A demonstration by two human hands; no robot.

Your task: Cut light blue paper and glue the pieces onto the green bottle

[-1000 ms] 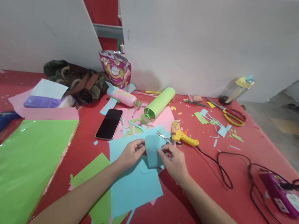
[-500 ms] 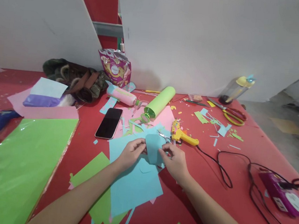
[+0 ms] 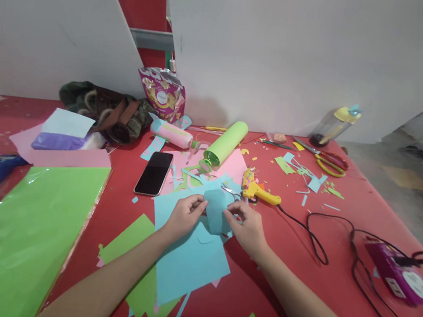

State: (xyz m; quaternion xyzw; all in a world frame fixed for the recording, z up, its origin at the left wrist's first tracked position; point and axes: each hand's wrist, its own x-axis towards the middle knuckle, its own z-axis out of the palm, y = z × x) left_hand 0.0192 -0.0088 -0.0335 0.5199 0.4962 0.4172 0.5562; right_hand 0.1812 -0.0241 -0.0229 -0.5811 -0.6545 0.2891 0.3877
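Between my two hands is a small cut piece of light blue paper (image 3: 214, 212), held up over a larger blue sheet (image 3: 191, 271) on the table. My left hand (image 3: 186, 217) pinches its left edge between thumb and fingers. On the right edge, my right hand (image 3: 245, 227) grips it the same way. Small scissors (image 3: 230, 191) lie just behind the piece, their handles partly hidden by a yellow hot glue gun (image 3: 262, 194). Farther back rests a bottle wrapped in green paper (image 3: 227, 144), and left of it a pink-wrapped bottle (image 3: 172, 135).
A phone (image 3: 153, 174) lies left of the blue sheet. Green sheets in plastic (image 3: 36, 231) cover the left side. Large scissors (image 3: 327, 159) and paper scraps are at the back right. A black cord runs to a purple power strip (image 3: 402, 274). A snack bag (image 3: 163, 94) stands by the wall.
The small blue piece has tilted slightly and shifted a little in my fingers. Both hands keep their hold in nearly the same place.
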